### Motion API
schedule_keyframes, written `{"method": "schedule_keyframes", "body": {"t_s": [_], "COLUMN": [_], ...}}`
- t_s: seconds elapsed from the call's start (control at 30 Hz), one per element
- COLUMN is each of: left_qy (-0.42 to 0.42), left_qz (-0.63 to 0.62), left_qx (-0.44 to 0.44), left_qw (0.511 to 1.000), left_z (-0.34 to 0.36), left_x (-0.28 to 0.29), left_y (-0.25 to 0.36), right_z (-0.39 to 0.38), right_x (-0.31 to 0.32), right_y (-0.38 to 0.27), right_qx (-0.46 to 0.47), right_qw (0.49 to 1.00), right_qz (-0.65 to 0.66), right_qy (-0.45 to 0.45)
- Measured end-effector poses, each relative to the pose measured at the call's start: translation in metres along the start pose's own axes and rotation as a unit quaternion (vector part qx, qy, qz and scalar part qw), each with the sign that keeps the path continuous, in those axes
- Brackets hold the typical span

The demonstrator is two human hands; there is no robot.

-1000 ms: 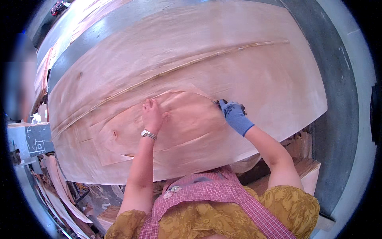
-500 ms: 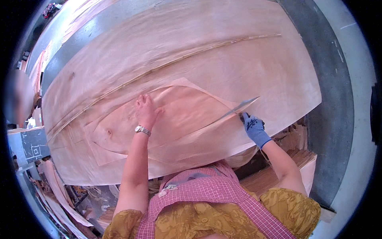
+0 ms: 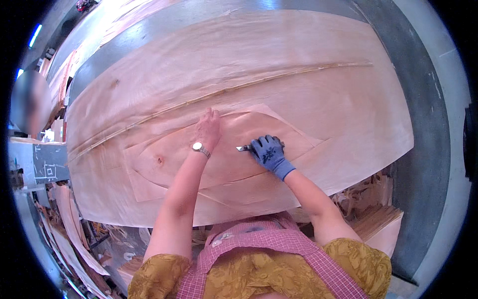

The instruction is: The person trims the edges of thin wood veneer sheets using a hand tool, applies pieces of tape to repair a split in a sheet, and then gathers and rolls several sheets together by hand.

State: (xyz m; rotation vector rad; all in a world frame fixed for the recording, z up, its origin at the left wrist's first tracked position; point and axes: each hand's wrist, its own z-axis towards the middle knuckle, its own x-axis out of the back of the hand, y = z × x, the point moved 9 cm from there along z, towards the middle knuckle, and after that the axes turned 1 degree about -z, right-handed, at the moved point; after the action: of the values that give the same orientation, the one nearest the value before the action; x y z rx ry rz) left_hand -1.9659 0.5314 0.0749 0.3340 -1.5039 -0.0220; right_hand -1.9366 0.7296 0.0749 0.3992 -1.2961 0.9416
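Observation:
A large thin sheet of pale pink wood veneer [image 3: 308, 74] covers the work surface. On top of it lies a smaller leaf-shaped veneer piece [image 3: 174, 159] with a dark knot. My left hand [image 3: 207, 128], bare and with a wristwatch, presses flat on that piece with fingers pointing away from me. My right hand [image 3: 267, 152] wears a blue glove and grips a small metal blade [image 3: 243, 148], whose tip rests on the smaller piece just right of my left wrist.
A long raised seam [image 3: 239, 87] runs across the big sheet. Veneer scraps and stacked strips [image 3: 368, 209] lie below the table edge at right, more strips [image 3: 64, 234] at left. A grey floor [image 3: 428, 129] borders the right side. A blurred person [image 3: 30, 104] stands far left.
My right hand has moved left from the sheet's right edge to the middle of the smaller piece, close to my left hand. The left hand has stayed pressed on the veneer.

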Motion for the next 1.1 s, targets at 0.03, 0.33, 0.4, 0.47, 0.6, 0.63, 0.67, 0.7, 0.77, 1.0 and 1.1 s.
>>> {"method": "schedule_keyframes", "body": {"t_s": [0.03,0.33,0.4,0.47,0.6,0.63,0.67,0.7,0.77,1.0,1.1], "left_qy": [0.021,-0.049,-0.057,-0.06,-0.023,0.04,0.037,0.058,0.02,0.199,0.095], "left_qz": [0.058,-0.007,-0.069,-0.135,-0.115,-0.152,-0.156,-0.186,-0.395,-0.457,-0.199], "left_qx": [-0.06,-0.051,-0.086,-0.122,-0.163,-0.16,-0.155,-0.113,0.015,0.246,0.219], "left_qw": [0.996,0.997,0.992,0.982,0.98,0.975,0.975,0.974,0.918,0.831,0.95], "left_z": [0.005,0.039,0.039,0.04,0.042,0.043,0.042,0.044,0.037,-0.157,-0.259], "left_x": [0.002,-0.012,-0.009,-0.008,-0.013,-0.005,-0.006,0.004,0.019,0.102,0.1], "left_y": [0.004,-0.004,0.007,0.021,0.026,0.016,0.011,-0.002,-0.039,-0.297,-0.314], "right_z": [0.002,-0.007,-0.005,-0.005,0.0,0.006,0.004,0.003,-0.001,-0.011,-0.002], "right_x": [-0.004,-0.015,-0.015,-0.016,-0.016,-0.016,-0.019,-0.022,-0.025,-0.03,-0.024], "right_y": [0.001,0.006,0.005,0.006,0.001,-0.001,-0.002,0.0,0.005,0.013,0.0], "right_qx": [-0.002,-0.01,-0.015,-0.018,-0.015,-0.013,-0.012,-0.019,-0.022,-0.012,-0.012], "right_qw": [1.0,1.0,0.999,0.998,0.998,0.998,0.998,0.997,0.997,0.999,0.999], "right_qz": [0.0,-0.023,-0.034,-0.049,-0.06,-0.056,-0.055,-0.055,-0.048,-0.039,-0.032], "right_qy": [0.001,-0.014,-0.027,-0.04,-0.028,-0.032,-0.039,-0.042,-0.049,-0.03,-0.018]}}
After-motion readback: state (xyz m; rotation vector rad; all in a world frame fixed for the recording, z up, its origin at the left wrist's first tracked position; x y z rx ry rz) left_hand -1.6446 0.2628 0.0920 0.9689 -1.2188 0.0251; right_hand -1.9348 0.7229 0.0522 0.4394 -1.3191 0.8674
